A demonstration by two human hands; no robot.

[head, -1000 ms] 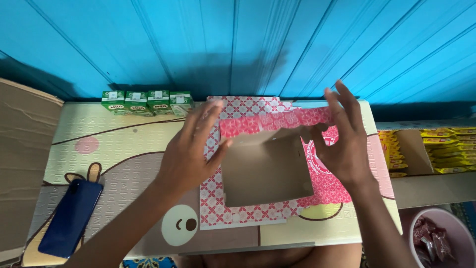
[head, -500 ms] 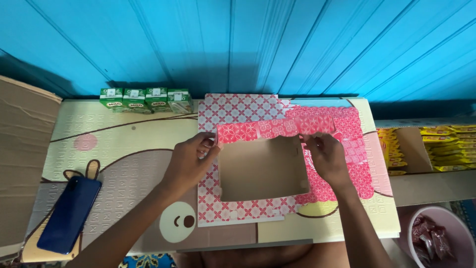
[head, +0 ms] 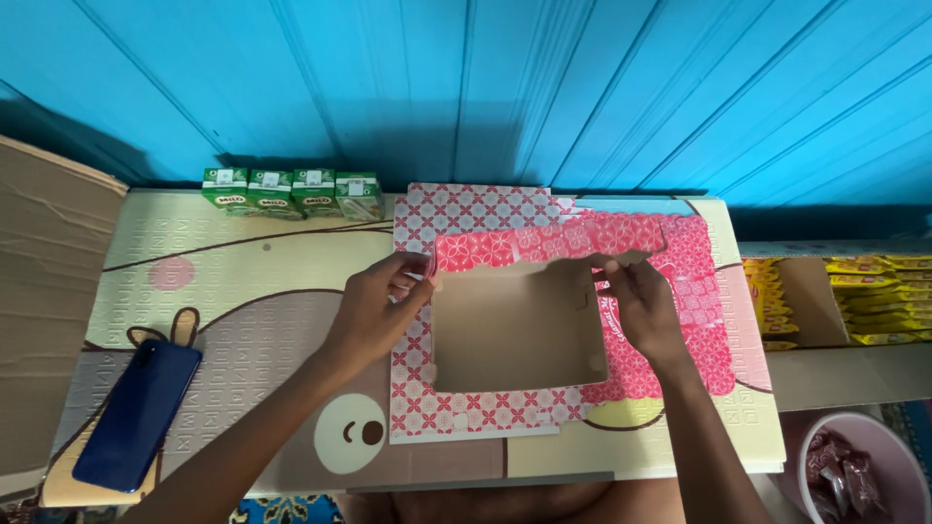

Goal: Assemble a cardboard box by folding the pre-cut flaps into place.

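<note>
A flat cardboard box blank (head: 519,325), brown inside and pink and red patterned outside, lies on the table. Its far flap (head: 549,240) is folded up toward me. My left hand (head: 374,309) pinches the left end of that flap at the box's corner. My right hand (head: 641,306) pinches the right end of the same flap. A second patterned sheet (head: 466,209) lies under the box blank.
The table (head: 223,291) is covered by a cartoon-printed mat. Several green drink cartons (head: 291,191) stand at its back edge. A blue phone (head: 136,412) lies near the front left. A cardboard tray of yellow packets (head: 874,296) and a pink bucket (head: 864,466) sit to the right.
My hands went from lying spread over the box's side panels to pinching the two ends of the far flap, which now stands raised along the box's back edge.
</note>
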